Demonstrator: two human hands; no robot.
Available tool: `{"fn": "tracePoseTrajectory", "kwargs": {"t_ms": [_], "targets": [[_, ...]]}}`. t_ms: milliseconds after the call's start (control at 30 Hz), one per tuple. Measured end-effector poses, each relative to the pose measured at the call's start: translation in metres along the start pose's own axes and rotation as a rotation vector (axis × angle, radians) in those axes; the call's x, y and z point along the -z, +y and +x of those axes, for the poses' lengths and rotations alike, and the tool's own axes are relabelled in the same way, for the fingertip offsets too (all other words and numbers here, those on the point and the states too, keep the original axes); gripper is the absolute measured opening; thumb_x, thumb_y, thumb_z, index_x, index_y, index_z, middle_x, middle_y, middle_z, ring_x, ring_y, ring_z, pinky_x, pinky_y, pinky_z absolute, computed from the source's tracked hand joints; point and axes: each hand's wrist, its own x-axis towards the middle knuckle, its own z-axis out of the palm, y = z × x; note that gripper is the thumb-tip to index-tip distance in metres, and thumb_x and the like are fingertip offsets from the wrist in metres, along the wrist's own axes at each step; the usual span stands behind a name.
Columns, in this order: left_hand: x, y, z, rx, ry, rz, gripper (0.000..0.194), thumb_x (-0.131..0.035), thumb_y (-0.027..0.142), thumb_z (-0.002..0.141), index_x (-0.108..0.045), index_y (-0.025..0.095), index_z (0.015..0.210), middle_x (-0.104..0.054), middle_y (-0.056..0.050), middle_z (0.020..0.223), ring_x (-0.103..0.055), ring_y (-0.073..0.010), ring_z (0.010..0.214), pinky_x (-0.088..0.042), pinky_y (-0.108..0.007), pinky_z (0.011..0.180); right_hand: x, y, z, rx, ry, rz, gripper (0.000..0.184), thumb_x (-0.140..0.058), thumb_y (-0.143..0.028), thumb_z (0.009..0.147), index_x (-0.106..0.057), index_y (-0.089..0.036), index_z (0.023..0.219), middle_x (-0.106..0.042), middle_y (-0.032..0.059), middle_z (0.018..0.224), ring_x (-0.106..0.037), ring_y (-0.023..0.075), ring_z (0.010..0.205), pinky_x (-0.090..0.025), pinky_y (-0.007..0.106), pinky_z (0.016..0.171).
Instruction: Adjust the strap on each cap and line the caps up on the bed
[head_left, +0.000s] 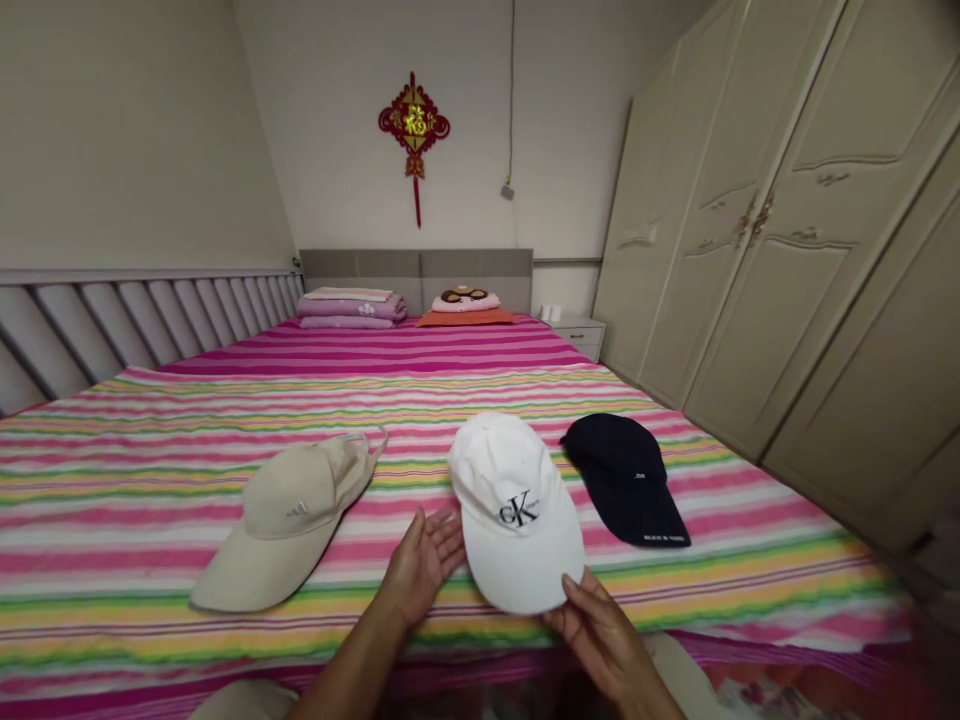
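A white baseball cap [499, 470] with black "CK" lettering is in front of me, its brim toward me. My right hand [596, 625] pinches the brim's right edge, thumb on top and fingers beneath. Beside the brim's left edge, my left hand [421, 565] is open, palm turned toward the cap; some fingertips come close to or behind the brim, and I cannot tell if they touch it. To the left lies a beige baseball cap [292, 510] with a small logo. On the right rests a dark navy cap [622, 475] with small white text along its brim.
The caps are on a bed with a striped sheet [180, 400]. Folded purple bedding [351, 308] and a pink-and-orange stack [465, 305] sit by the headboard [360, 265]. A railing [150, 320] runs along the left, a nightstand [581, 335] and wardrobe [720, 220] along the right.
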Motion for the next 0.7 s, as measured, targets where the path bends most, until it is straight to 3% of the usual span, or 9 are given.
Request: {"fn": "tracePoseTrajectory", "kwargs": {"t_ms": [67,167,367,500,700], "targets": [[0.014,-0.007,0.005,-0.022,0.086,0.093,0.039,-0.045,0.047,0.079,-0.056,0.012,0.093,-0.066,-0.011,0.085,-0.063,-0.0212,0.081,-0.044,-0.037,0.081,0.005,-0.011,0.02,0.02,0.032,0.02,0.043,-0.069,-0.009,0.066,-0.056,-0.02,0.106,-0.07,0.0037,0.086,-0.064,0.0162,0.066,-0.052,0.027,0.056],[0.027,-0.017,0.007,-0.076,0.069,0.18,0.036,-0.046,0.044,0.079,-0.056,0.011,0.088,-0.066,-0.013,0.08,-0.063,-0.0209,0.077,-0.045,-0.036,0.079,0.011,-0.027,0.052,0.042,0.068,0.042,0.04,-0.069,-0.006,0.063,-0.058,-0.02,0.098,-0.071,0.0014,0.078,-0.064,0.015,0.063,-0.054,0.026,0.056],[0.03,-0.022,0.007,-0.119,0.046,0.224,0.034,-0.05,0.044,0.077,-0.056,0.012,0.084,-0.067,-0.011,0.077,-0.064,-0.021,0.075,-0.046,-0.036,0.077,0.022,-0.048,0.104,0.003,0.132,0.041,0.018,-0.062,0.0,0.068,-0.059,-0.014,0.08,-0.069,0.0021,0.064,-0.062,0.0123,0.051,-0.053,0.022,0.05],[0.031,-0.023,0.007,-0.126,0.028,0.225,0.034,-0.054,0.045,0.074,-0.057,0.012,0.083,-0.067,-0.011,0.078,-0.063,-0.0213,0.077,-0.046,-0.036,0.078,0.029,-0.051,0.117,-0.048,0.205,0.029,0.01,-0.055,-0.003,0.076,-0.056,-0.013,0.075,-0.064,-0.0018,0.06,-0.059,0.0093,0.048,-0.052,0.021,0.048],[0.029,-0.023,0.005,-0.136,0.03,0.225,0.034,-0.059,0.044,0.07,-0.057,0.012,0.082,-0.067,-0.011,0.077,-0.064,-0.021,0.075,-0.045,-0.037,0.077,0.035,-0.051,0.11,-0.118,0.312,-0.017,0.009,-0.05,-0.013,0.083,-0.056,-0.01,0.077,-0.059,-0.0032,0.066,-0.056,0.0063,0.05,-0.049,0.02,0.047]]}}
